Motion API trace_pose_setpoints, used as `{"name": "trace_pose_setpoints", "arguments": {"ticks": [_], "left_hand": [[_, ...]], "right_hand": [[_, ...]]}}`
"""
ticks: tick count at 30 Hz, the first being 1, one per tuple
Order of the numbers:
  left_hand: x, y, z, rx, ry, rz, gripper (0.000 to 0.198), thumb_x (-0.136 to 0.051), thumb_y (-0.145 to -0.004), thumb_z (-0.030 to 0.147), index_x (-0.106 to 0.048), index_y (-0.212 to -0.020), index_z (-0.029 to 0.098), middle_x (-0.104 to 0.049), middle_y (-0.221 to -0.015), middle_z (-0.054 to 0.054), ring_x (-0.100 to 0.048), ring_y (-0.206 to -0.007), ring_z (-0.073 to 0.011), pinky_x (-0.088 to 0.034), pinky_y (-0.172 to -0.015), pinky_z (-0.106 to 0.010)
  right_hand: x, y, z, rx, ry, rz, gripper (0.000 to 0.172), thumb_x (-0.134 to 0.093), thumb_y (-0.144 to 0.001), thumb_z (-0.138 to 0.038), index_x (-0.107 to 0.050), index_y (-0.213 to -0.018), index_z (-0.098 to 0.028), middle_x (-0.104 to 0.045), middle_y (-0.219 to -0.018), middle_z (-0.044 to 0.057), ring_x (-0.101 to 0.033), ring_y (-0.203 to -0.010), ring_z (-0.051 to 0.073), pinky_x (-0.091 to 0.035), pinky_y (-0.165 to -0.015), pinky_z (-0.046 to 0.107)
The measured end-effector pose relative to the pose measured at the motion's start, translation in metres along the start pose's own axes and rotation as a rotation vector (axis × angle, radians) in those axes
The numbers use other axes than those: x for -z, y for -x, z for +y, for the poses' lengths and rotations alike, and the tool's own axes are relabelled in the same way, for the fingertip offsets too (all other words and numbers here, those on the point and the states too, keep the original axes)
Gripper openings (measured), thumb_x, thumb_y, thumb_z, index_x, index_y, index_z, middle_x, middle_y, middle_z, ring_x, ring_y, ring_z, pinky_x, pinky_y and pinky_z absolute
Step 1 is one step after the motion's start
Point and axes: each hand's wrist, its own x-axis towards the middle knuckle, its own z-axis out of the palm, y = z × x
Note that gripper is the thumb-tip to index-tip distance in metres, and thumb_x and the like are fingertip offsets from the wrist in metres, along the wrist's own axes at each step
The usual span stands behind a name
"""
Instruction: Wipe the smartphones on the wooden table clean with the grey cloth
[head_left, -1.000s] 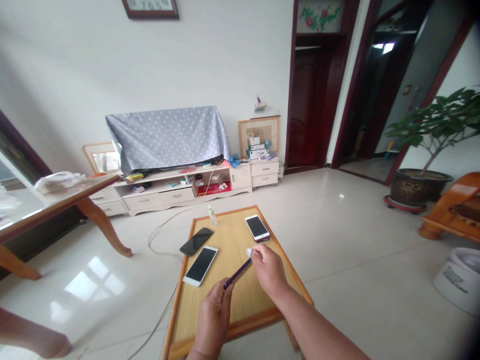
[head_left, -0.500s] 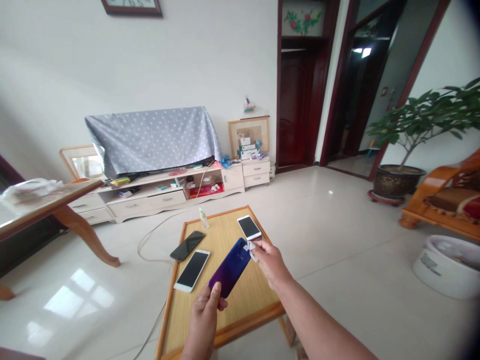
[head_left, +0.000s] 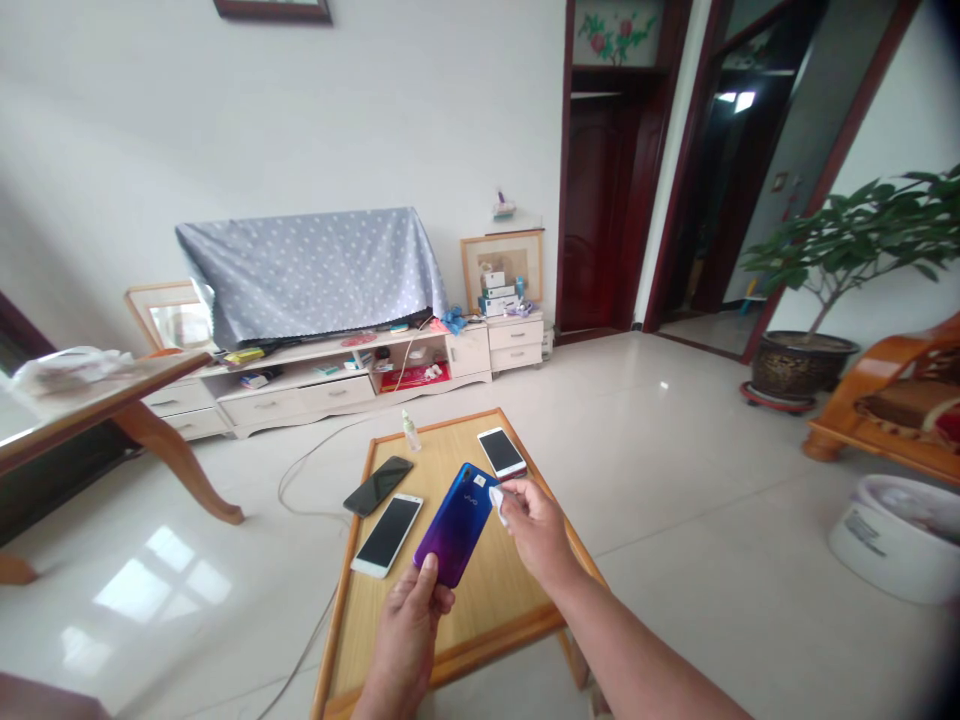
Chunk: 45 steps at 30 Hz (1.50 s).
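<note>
My left hand grips the lower end of a blue-purple smartphone, its back turned up toward me and a small white sticker near the camera. Pinched in my right hand is a small white wipe, right at the phone's upper right edge; whether it touches the phone I cannot tell. Below them is a small wooden table. On it lie a black smartphone and a white smartphone to the left, and another white smartphone at the far right.
A small clear spray bottle stands at the table's far edge. A cable runs over the floor on the left. Another table is at far left; a white bucket and a potted plant stand right.
The blue-purple phone has turned more upright, with its back facing me more fully and its sticker uncovered. My right hand with the wipe now sits at the phone's side edge.
</note>
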Motion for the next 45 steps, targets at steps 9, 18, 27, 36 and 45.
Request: {"name": "trace_pose_setpoints", "arguments": {"ticks": [9,18,27,36,45], "left_hand": [[0.002,-0.001,-0.009,-0.024,-0.025,-0.063,0.039,-0.067,-0.084,0.054,-0.063,-0.093,0.016,-0.052,-0.061,0.005,-0.044,-0.058,-0.0087,-0.035,-0.057,-0.02],[0.002,0.001,-0.009,-0.013,-0.078,-0.049,0.043,-0.069,-0.08,0.058,-0.062,-0.089,0.017,-0.051,-0.059,0.006,-0.042,-0.056,-0.0082,-0.035,-0.057,-0.021],[-0.003,0.008,-0.007,-0.017,-0.142,-0.168,0.039,-0.064,-0.084,0.057,-0.062,-0.084,0.018,-0.054,-0.061,0.004,-0.045,-0.058,-0.01,-0.037,-0.061,-0.022],[-0.01,0.007,-0.008,-0.008,-0.155,-0.179,0.039,-0.065,-0.084,0.056,-0.06,-0.083,0.017,-0.054,-0.059,0.004,-0.043,-0.057,-0.0085,-0.034,-0.058,-0.021],[0.003,-0.001,-0.013,0.022,-0.193,-0.101,0.043,-0.065,-0.083,0.059,-0.054,-0.076,0.018,-0.049,-0.051,0.006,-0.038,-0.05,-0.0067,-0.029,-0.052,-0.02]], "right_hand": [[-0.023,0.032,-0.011,0.351,0.641,-0.106,0.009,-0.061,-0.088,-0.027,-0.068,-0.093,-0.025,-0.065,-0.099,0.004,-0.061,-0.091,0.02,-0.047,-0.081,0.03],[-0.005,0.003,0.021,0.306,0.709,-0.036,0.071,-0.064,-0.086,-0.034,-0.038,-0.151,-0.029,-0.035,-0.158,0.01,-0.026,-0.148,0.033,-0.031,-0.114,0.054],[0.004,-0.013,0.031,0.185,0.649,0.065,0.065,-0.052,-0.095,-0.052,-0.039,-0.152,-0.024,-0.034,-0.158,0.015,-0.02,-0.15,0.036,-0.029,-0.114,0.059],[-0.02,0.02,0.002,0.406,0.935,-0.111,0.065,-0.047,-0.099,-0.039,-0.022,-0.159,-0.033,-0.014,-0.166,0.006,0.0,-0.152,0.036,-0.003,-0.116,0.07],[-0.007,0.006,0.027,0.216,0.58,-0.237,0.06,-0.043,-0.1,-0.037,-0.027,-0.157,-0.031,-0.032,-0.161,0.005,-0.021,-0.15,0.027,-0.021,-0.12,0.055]]}}
